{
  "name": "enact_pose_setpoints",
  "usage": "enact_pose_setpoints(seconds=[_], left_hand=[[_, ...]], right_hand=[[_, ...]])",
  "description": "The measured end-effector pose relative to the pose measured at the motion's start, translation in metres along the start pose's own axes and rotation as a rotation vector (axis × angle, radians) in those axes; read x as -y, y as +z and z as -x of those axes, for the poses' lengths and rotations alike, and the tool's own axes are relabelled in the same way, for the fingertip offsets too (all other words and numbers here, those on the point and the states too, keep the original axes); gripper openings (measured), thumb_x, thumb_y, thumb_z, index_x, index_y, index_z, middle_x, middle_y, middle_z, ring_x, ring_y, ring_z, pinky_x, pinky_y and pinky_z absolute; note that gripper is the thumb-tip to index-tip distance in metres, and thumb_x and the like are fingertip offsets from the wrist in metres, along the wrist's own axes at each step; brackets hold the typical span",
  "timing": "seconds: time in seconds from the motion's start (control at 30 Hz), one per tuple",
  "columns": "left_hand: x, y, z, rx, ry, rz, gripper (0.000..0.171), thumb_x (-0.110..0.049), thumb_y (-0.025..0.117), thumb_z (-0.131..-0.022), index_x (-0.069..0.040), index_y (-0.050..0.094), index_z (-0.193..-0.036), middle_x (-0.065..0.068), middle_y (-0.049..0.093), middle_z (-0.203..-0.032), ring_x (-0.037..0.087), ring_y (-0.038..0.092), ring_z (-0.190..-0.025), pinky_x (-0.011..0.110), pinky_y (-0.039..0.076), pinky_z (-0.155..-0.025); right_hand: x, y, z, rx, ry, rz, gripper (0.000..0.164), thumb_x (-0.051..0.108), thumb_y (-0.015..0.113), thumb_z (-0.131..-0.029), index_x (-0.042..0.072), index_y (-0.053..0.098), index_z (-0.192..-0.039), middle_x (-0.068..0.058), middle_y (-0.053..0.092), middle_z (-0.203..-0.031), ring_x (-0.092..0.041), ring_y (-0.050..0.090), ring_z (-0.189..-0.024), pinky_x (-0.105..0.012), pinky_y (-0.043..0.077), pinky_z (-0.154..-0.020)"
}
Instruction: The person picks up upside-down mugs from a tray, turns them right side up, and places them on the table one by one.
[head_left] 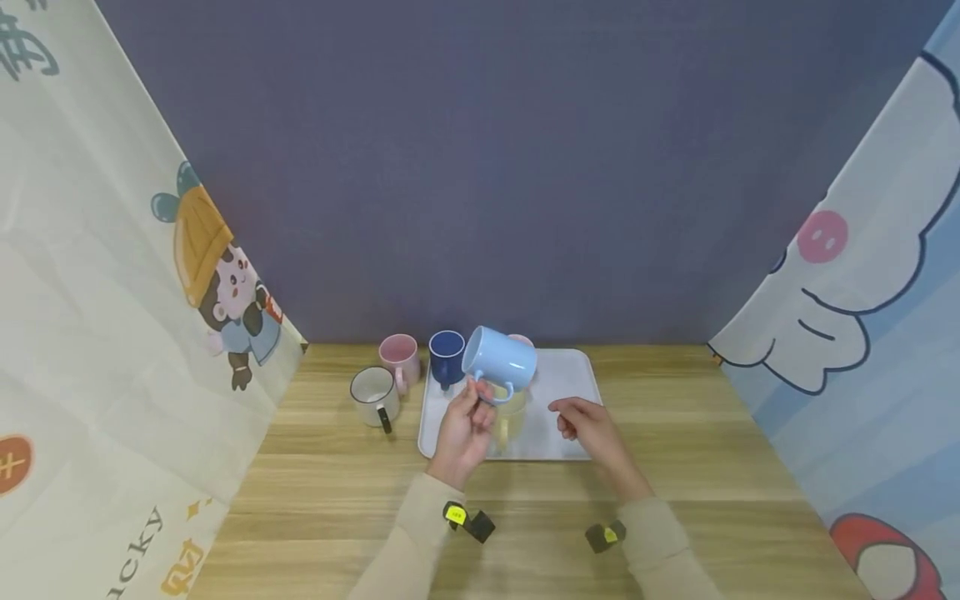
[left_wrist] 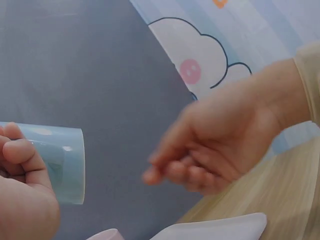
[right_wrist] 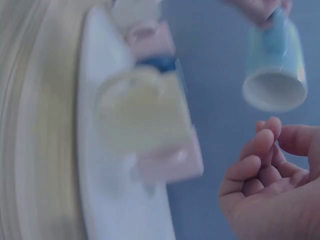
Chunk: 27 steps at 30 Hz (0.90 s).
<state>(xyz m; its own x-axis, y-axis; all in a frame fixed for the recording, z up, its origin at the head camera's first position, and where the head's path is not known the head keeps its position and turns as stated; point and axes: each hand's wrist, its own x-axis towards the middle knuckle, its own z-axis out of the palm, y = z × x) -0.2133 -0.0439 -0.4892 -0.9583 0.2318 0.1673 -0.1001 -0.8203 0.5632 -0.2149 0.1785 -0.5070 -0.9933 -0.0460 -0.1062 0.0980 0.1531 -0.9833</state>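
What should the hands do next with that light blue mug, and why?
Probably the left hand should turn the light blue mug upright. It's being held tipped on its side above the tray, while the dark blue mug there stands upright. The right hand, close by and empty, looks free to help.
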Motion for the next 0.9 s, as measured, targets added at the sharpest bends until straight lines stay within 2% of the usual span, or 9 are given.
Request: enact_pose_setpoints(seconds=[0.07,0.17,0.27,0.4,0.5,0.7,0.9], left_hand=[[0.003,-0.002,0.001,0.061,0.011,0.035,0.028,-0.029,0.039,-0.11,-0.016,0.057,-0.095,-0.011,0.06,-0.086,-0.005,0.042,-0.055,0.01,0.034,-0.053],[0.008,-0.004,0.003,0.113,0.005,0.082,0.027,-0.029,0.039,-0.111,-0.016,0.059,-0.097,-0.011,0.061,-0.088,-0.006,0.044,-0.056,0.009,0.035,-0.055],[0.012,-0.005,0.006,0.104,-0.021,0.096,0.03,-0.029,0.036,-0.111,-0.017,0.058,-0.096,-0.011,0.061,-0.087,-0.006,0.044,-0.056,0.009,0.037,-0.055],[0.016,-0.004,0.011,0.027,-0.062,0.112,0.032,-0.03,0.034,-0.111,-0.017,0.057,-0.093,-0.01,0.06,-0.083,-0.006,0.043,-0.054,0.01,0.037,-0.054],[0.018,-0.003,0.013,-0.003,-0.087,0.119,0.034,-0.029,0.033,-0.112,-0.016,0.057,-0.093,-0.009,0.061,-0.083,-0.004,0.042,-0.055,0.01,0.037,-0.054],[0.023,-0.004,0.014,-0.019,-0.118,0.028,0.03,-0.029,0.037,-0.11,-0.018,0.058,-0.092,-0.01,0.064,-0.084,-0.003,0.044,-0.06,0.011,0.037,-0.058],[0.024,-0.008,0.015,-0.041,-0.185,-0.107,0.03,-0.027,0.038,-0.111,-0.017,0.059,-0.092,-0.008,0.067,-0.09,-0.002,0.05,-0.069,0.012,0.041,-0.064]], right_hand=[[0.008,0.007,0.003,0.068,0.009,-0.068,0.03,0.018,0.05,-0.108,-0.006,0.067,-0.113,0.003,0.056,-0.071,-0.007,0.051,-0.064,-0.021,0.046,-0.062],[0.017,0.017,0.007,0.169,0.018,-0.184,0.032,0.02,0.048,-0.109,-0.005,0.068,-0.115,0.005,0.055,-0.069,-0.006,0.049,-0.062,-0.02,0.044,-0.06],[0.021,0.024,0.01,0.248,0.025,-0.319,0.031,0.021,0.048,-0.109,0.001,0.071,-0.112,0.006,0.054,-0.067,-0.005,0.048,-0.062,-0.018,0.041,-0.058],[0.023,0.029,0.013,0.345,0.044,-0.486,0.03,0.02,0.046,-0.11,0.009,0.073,-0.104,0.007,0.056,-0.068,-0.002,0.047,-0.061,-0.016,0.039,-0.056],[0.023,0.029,0.014,0.423,0.047,-0.593,0.034,0.019,0.04,-0.111,0.01,0.072,-0.101,0.009,0.056,-0.067,-0.002,0.045,-0.058,-0.016,0.036,-0.054],[0.021,0.029,0.016,0.547,0.01,-0.693,0.031,0.02,0.034,-0.113,0.009,0.063,-0.106,0.012,0.049,-0.062,-0.003,0.036,-0.052,-0.021,0.022,-0.052],[0.02,0.026,0.02,0.564,0.019,-0.744,0.024,0.02,0.038,-0.112,0.01,0.058,-0.107,0.015,0.047,-0.061,0.001,0.037,-0.05,-0.017,0.024,-0.05]])
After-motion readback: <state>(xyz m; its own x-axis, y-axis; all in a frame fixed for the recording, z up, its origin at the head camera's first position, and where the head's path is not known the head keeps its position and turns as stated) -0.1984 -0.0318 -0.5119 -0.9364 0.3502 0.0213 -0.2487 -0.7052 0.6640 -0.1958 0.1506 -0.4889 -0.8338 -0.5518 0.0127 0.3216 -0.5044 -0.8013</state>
